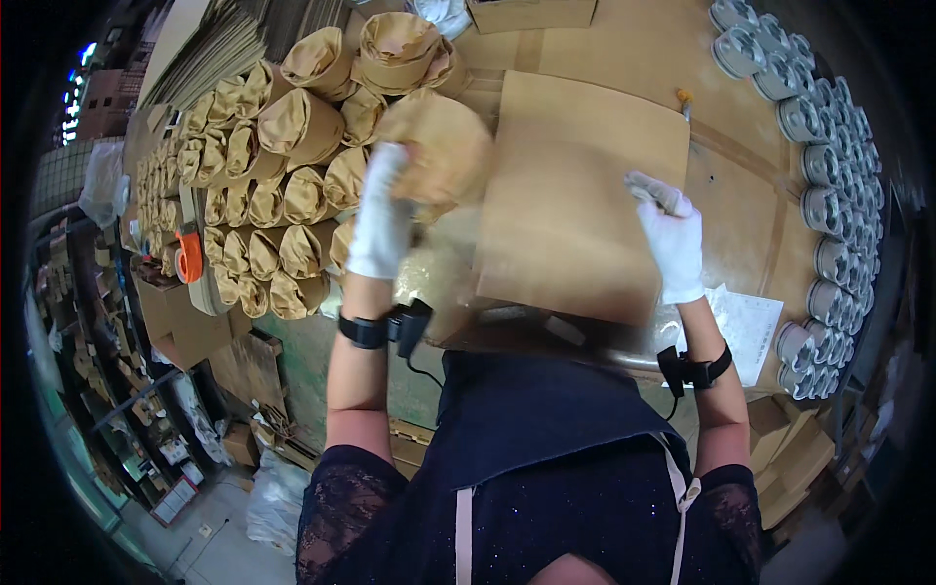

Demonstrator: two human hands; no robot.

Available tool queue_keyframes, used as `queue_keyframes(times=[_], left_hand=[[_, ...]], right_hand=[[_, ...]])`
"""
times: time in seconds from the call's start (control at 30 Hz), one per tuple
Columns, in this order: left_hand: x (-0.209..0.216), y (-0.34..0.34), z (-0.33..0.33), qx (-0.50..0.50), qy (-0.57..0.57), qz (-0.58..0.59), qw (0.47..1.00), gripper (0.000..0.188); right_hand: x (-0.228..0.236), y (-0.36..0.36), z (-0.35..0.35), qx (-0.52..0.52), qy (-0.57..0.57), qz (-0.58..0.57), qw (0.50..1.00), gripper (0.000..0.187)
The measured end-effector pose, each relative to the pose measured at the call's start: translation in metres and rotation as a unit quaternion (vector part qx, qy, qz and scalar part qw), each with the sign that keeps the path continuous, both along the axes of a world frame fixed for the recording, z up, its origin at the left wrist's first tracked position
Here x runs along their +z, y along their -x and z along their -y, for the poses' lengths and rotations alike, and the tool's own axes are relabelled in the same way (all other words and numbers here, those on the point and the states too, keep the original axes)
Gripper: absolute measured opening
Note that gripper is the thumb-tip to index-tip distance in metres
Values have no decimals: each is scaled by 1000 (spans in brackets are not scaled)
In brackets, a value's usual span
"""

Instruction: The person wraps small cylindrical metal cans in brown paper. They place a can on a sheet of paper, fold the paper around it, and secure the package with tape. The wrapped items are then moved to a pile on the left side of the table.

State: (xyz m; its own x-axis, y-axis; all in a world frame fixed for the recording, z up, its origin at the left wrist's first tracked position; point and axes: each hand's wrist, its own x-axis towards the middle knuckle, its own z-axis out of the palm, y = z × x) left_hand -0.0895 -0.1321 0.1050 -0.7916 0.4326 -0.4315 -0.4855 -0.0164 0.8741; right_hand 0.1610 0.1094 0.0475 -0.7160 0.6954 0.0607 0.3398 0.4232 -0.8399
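Observation:
My left hand (pixel 383 214), in a white glove, is closed on a round bundle wrapped in brown paper (pixel 441 146). Motion blurs the bundle, which is raised beside the rows of similar wrapped bundles (pixel 300 127) on the left. A flat brown cardboard sheet (pixel 575 195) lies in front of me, between my two hands. By its right edge, my right hand (pixel 671 234) wears a white glove with greyish fingertips. Its fingers are curled together, and anything inside them is hidden.
Stacked silver metal rings (pixel 821 210) line the table's right side. A printed paper sheet (pixel 746 327) lies near the right front. Flat cardboard pieces (pixel 210 58) stand at the back left, near an orange tape roll (pixel 189 256). A cardboard box (pixel 531 14) sits at the far edge.

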Motion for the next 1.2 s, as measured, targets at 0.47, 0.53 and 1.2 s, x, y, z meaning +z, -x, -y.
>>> queue_keyframes(times=[0.47, 0.53, 1.2], left_hand=[[-24, -3, 10, -81, 306, -586, 746, 31], [-28, -49, -23, -414, 251, -581, 654, 40], [-124, -146, -13, -561, 125, -535, 619, 56]], right_hand=[[-20, -14, -263, -214, 1, 33, 976, 46], [-38, -15, -332, -241, -139, 124, 953, 51], [-49, 30, -381, -147, -228, 338, 901, 65]])
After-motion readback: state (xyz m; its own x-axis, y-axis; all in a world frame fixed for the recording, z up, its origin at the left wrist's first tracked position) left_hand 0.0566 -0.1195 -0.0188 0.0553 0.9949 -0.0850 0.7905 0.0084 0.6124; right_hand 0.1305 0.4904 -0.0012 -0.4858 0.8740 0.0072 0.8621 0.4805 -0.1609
